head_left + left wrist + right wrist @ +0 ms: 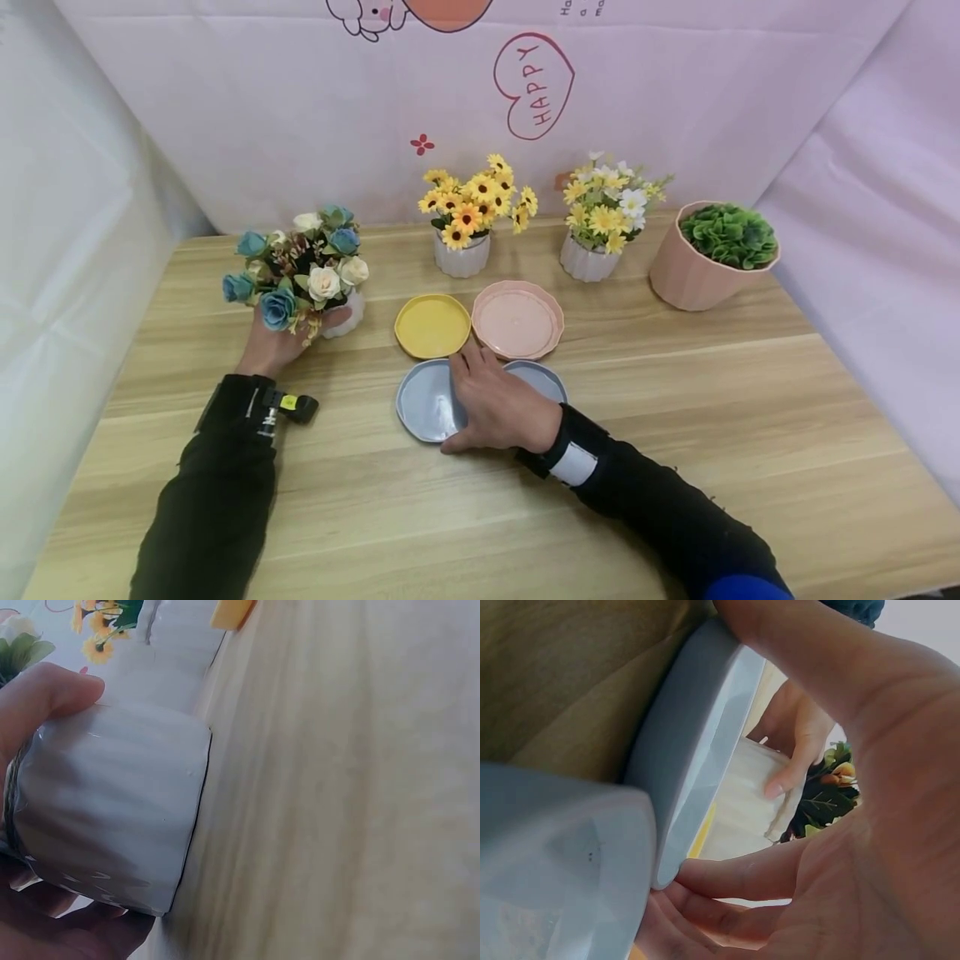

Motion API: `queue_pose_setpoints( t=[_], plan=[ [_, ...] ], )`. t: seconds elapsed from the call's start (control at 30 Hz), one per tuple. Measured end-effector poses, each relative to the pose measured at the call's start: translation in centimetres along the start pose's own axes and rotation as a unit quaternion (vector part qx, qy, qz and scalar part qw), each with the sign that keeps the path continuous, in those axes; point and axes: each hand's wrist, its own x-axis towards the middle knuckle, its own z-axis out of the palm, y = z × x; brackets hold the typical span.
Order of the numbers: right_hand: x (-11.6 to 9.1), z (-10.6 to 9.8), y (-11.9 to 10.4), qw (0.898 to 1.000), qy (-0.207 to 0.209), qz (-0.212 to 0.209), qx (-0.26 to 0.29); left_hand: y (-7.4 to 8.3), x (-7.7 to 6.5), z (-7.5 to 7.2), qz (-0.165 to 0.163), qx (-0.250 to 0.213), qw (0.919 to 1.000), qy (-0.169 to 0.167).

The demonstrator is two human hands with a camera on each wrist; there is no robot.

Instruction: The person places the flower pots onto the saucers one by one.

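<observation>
At the table's left, my left hand [272, 346] grips a white ribbed flowerpot [112, 802] of blue and cream artificial roses [324, 283]. Its thumb lies on one side of the pot and its fingers on the other; the base is at the tabletop. My right hand [501, 404] spans a blue-grey saucer [423, 402], thumb at the near rim and fingertips at the far rim. Under that hand's far side, a second blue-grey saucer [543, 379] is partly hidden. Behind them lie a yellow saucer [432, 327] and a pink saucer [517, 319], close together.
Along the back stand a white pot [462, 257] of yellow sunflowers, another white pot [588, 260] of yellow and white daisies, and a larger pink pot [690, 271] with a green plant. A printed white cloth [300, 108] hangs behind the wooden table [712, 400].
</observation>
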Motion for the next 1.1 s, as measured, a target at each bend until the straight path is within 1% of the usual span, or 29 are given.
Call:
queue_pose_setpoints(
  t=[0.07,0.1,0.17,0.2,0.27,0.37,0.5,0.6,0.73,0.8,0.97,1.1],
  plan=[
    [0.0,0.0,0.0,1.0,-0.002,0.001,-0.001,0.6,0.1,0.0,-0.004,-0.022,0.9997,-0.011],
    [0.0,0.0,-0.1,1.0,-0.003,0.001,-0.001,0.8,0.0,-0.1,-0.006,-0.024,0.9996,-0.011],
    [0.0,-0.1,-0.1,1.0,-0.003,0.001,0.0,0.6,-0.3,-0.1,-0.008,-0.021,0.9997,-0.013],
    [0.0,-0.1,-0.1,1.0,-0.002,0.0,0.001,0.9,-0.4,-0.2,-0.009,-0.028,0.9994,-0.016],
    [0.0,-0.1,-0.2,1.0,-0.002,0.0,0.003,1.1,-0.8,-0.3,-0.001,-0.019,0.9996,-0.022],
    [0.0,-0.1,-0.2,1.0,-0.005,0.002,0.005,1.4,-1.1,-0.5,0.007,-0.02,0.9993,-0.032],
    [0.1,-0.2,-0.2,1.0,-0.01,0.006,0.006,1.2,-1.7,-0.6,-0.011,-0.025,0.9989,-0.04],
    [0.2,-0.2,-0.2,1.0,-0.01,0.004,0.005,1.1,-2.3,-0.7,-0.027,-0.043,0.9975,-0.049],
    [0.2,-0.2,-0.2,1.0,-0.009,0.002,0.004,1.5,-3.2,-0.9,-0.046,-0.061,0.9948,-0.068],
    [0.2,-0.2,-0.3,1.0,-0.007,0.001,0.005,1.8,-3.6,-1.0,-0.054,-0.056,0.9943,-0.073],
    [0.2,-0.2,-0.2,1.0,-0.001,-0.001,0.008,2.7,-4.6,-1.2,-0.058,-0.04,0.9941,-0.082],
    [0.2,-0.2,-0.2,1.0,-0.002,0.0,0.011,3.0,-4.9,-1.2,-0.067,-0.037,0.9921,-0.099]
  ],
)
